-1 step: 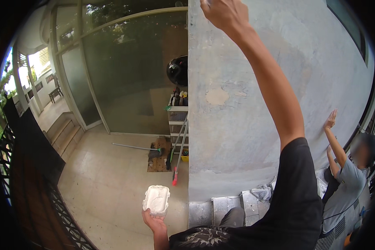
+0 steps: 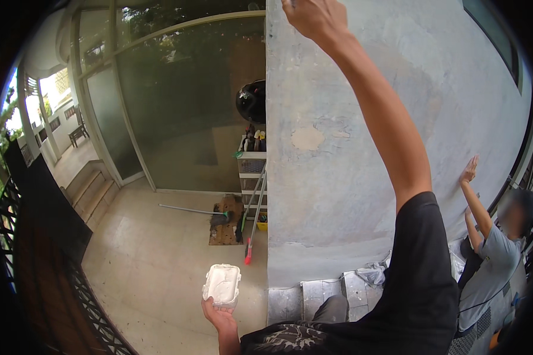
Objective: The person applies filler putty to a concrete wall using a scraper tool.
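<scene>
My left hand (image 2: 221, 318) is closed round the lower end of a white rectangular tub (image 2: 238, 288), held level above the floor. White paste fills part of it and smears its rim. High up at the top edge, my right hand (image 2: 317, 16) is raised against the painted wall (image 2: 361, 195), its fingers curled. A small greyish bit shows at its fingertips, but the picture's edge cuts it off, so I cannot make out what it is. Below that hand, the wall has a beige bare patch (image 2: 307, 138) with cracked, peeling paint around it.
To the right a co-worker (image 2: 494, 260) crouches, hands at the wall. Stone steps (image 2: 323, 296) with a crumpled cloth (image 2: 373, 274) run along its foot. A broom (image 2: 195, 209), a drawer rack (image 2: 252, 163) and a black helmet (image 2: 251, 102) stand left of the wall's corner.
My right hand has shifted very slightly to the left along the top of the wall. My left hand and the tub stay where they were.
</scene>
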The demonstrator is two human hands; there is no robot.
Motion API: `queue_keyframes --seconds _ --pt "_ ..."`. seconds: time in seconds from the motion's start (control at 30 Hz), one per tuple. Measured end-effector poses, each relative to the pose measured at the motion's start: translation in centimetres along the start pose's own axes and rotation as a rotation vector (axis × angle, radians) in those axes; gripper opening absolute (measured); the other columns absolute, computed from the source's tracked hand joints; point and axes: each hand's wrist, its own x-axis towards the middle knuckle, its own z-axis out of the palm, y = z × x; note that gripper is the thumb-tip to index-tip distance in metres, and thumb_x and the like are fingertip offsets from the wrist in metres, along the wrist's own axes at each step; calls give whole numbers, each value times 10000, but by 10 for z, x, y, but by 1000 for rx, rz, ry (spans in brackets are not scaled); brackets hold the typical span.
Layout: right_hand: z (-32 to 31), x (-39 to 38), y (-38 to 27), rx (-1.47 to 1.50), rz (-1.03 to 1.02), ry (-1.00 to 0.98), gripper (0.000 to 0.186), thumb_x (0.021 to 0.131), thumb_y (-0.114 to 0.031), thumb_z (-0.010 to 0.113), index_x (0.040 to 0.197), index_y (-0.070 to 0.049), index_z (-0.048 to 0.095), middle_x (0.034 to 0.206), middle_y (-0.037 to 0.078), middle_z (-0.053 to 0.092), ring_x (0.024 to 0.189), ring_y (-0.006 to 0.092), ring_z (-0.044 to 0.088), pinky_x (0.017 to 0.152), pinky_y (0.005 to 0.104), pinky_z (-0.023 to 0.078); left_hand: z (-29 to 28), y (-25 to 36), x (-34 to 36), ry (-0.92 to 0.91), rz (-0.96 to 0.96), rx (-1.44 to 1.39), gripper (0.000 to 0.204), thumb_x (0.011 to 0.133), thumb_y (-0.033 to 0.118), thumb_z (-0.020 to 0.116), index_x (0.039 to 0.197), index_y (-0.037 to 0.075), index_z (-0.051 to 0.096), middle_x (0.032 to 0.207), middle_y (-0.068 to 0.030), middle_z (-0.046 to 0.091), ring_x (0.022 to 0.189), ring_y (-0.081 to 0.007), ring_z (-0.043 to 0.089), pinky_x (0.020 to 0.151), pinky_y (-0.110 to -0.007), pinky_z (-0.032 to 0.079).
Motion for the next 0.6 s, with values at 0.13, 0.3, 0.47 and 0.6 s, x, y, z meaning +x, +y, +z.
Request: queue_keyframes --seconds 0.13,0.3,0.47,0.6 --pt "47 -42 1 -25 38 -205 405 936 -381 496 1268 -150 491 977 288 617 780 436 652 637 490 538 -3 -6 3 -10 -1 -30 724 788 401 594 1404 81 386 1392 -173 434 1222 -357 506 920 -511 475" --pt "13 -212 -35 -52 103 -540 396 888 -313 587 1187 -53 584 901 237 647 653 366 655 548 445 514 -16 -6 10 35 -32 -88 584 816 327 550 1343 112 419 1339 -183 452 1197 -389 505 890 -527 497" --pt "-26 -150 -23 -117 40 -457 300 935 -330 514 880 -74 659 629 162 582 547 288 618 462 396 460 -11 2 5 -3 10 -52 561 826 312 541 1337 114 422 1326 -180 459 1191 -385 510 884 -527 499" --pt "-14 -41 3 -122 -115 140 275 937 -355 521 932 -104 633 719 180 627 580 306 637 490 420 488 -2 -2 5 -32 49 -3 678 806 420 576 1374 89 410 1376 -170 448 1214 -350 515 912 -503 480"
